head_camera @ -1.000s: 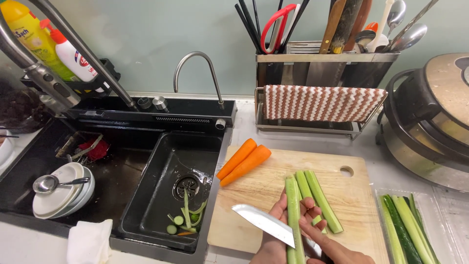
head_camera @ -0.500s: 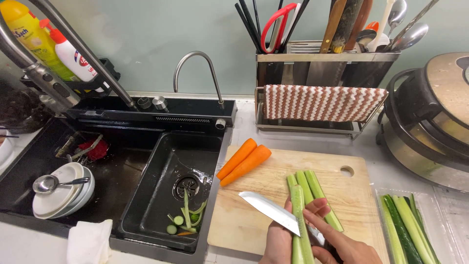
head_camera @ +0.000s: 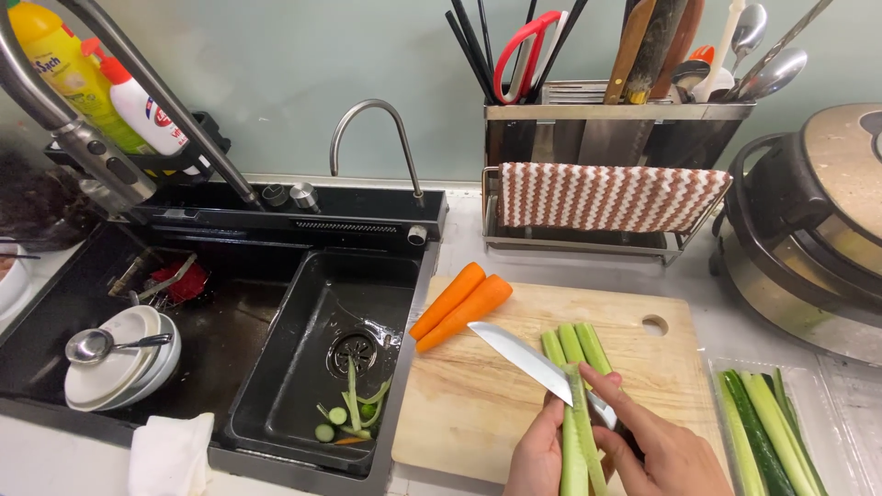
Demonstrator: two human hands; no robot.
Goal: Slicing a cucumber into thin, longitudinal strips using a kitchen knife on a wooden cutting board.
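**Now slicing a cucumber strip lengthwise over the board**

Down at 7 o'clock, a black sink basin (head_camera: 276, 367) holding green peelings and small cucumber rounds around the drain. Farther left, stacked white bowls (head_camera: 119, 367) with a metal ladle (head_camera: 101, 344) resting on top. At 5 o'clock, a clear plastic tray (head_camera: 831, 404) filled with long cucumber strips, some peeled pale, one still dark-skinned. Up at 1 o'clock, a steel utensil rack (head_camera: 616, 119) crammed with chopsticks, red-handled scissors, spoons and knife handles, a brown-and-white striped cloth (head_camera: 606, 197) draped over its rail.

Centre, a wooden cutting board (head_camera: 478, 395) bearing two carrots (head_camera: 459, 308) at 11 o'clock (touching each other, angled toward the sink) and pale cucumber sticks (head_camera: 574, 344) lying side by side. At 3 o'clock, a round cooker (head_camera: 818, 230) just beside the board. Folded white towel (head_camera: 170, 455) at 8 o'clock on the counter edge.

Near 6 o'clock, left hand (head_camera: 537, 455) closed around one cucumber strip (head_camera: 579, 432), held upright-ish above the board. Right hand (head_camera: 666, 450) wrapped tight on the knife (head_camera: 524, 358), index finger stretched over the strip, blade pointing toward 10 o'clock and pressed against the strip's upper part.
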